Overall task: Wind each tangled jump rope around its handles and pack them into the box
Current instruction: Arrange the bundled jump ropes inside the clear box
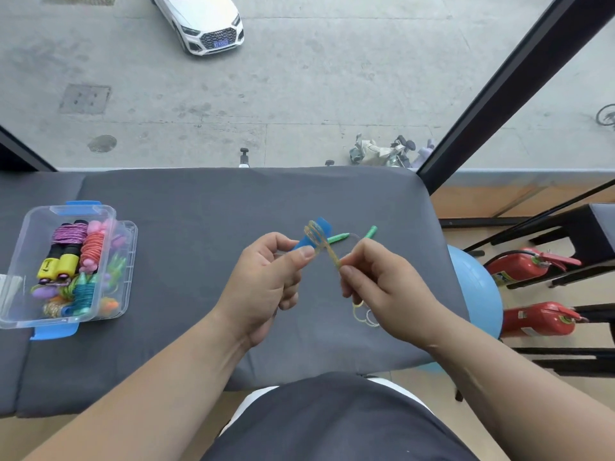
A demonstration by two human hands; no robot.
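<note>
both hands are hovering above the middle of the grey-covered table (199, 211): my left hand (266, 287) is gripping the blue handles (307, 239) of a jump rope, thumb pressing along their side and fingers curling underneath, while my right hand (382, 287) is pinching the glittery gold rope (329, 254) between thumb and forefinger. a few turns of that rope are already sitting around the top of the handles, and the stretch between my two hands is running taut from the coil down to my right fingertips. the loose rest of it is hanging in small loops (361, 314) below my right palm, close over the cloth. behind my hands, another jump rope with green handles (339, 237) is lying on the table, its clear cord arcing between the two handles. the clear plastic box (20, 254) is sitting at the left edge of the table, well apart from my hands, with blue latches (55, 331) showing at its near and far ends. inside it, wound ropes are lying packed side by side: a purple one (68, 235) on black and yellow handles, an orange one (93, 249) on pink handles, a teal one (83, 291) nearer me, and several more that i cannot tell apart. to the right of the table a blue ball (479, 294) is resting beside two red fire extinguishers (519, 267).
</note>
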